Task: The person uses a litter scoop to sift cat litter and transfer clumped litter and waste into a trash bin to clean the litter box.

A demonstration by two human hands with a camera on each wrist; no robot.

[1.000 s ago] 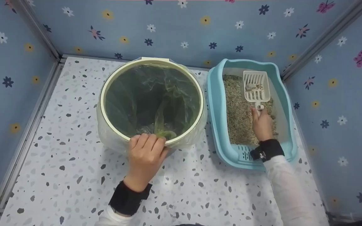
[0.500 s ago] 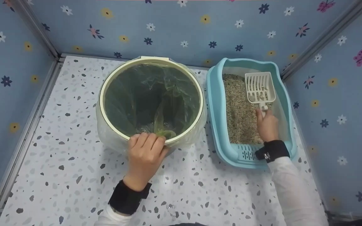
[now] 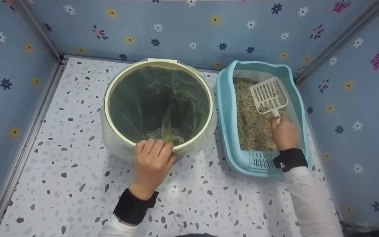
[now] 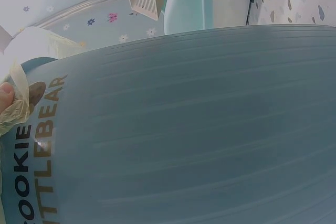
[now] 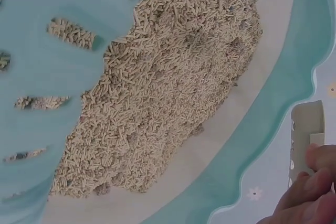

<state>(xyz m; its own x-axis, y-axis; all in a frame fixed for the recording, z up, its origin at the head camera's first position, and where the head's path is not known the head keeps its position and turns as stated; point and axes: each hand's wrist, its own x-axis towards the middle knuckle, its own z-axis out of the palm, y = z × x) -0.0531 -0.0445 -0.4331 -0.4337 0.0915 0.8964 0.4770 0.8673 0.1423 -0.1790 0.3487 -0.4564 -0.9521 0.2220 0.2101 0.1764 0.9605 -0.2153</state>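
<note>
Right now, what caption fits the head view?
Right hand lifts white slotted scoop over blue litter tray; left hand grips bag-lined bin.

A white speckled terrazzo floor point(image 3: 61, 158) is enclosed by 3 blue flower-patterned walls point(image 3: 189, 29), joined by grey metal corner strips point(image 3: 41, 33).

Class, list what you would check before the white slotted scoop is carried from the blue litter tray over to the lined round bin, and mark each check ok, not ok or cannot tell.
1. Right hand grips the handle of the white slotted plastic scoop: ok.
2. Scoop lifted above the beige pellet litter: cannot tell.
3. Clumps resting in the scoop: ok, a few.
4. Left hand holds the rim of the cream round bin: ok.
5. Green plastic liner open inside the bin: ok.
6. Light blue plastic litter tray beside the bin: ok.
</note>
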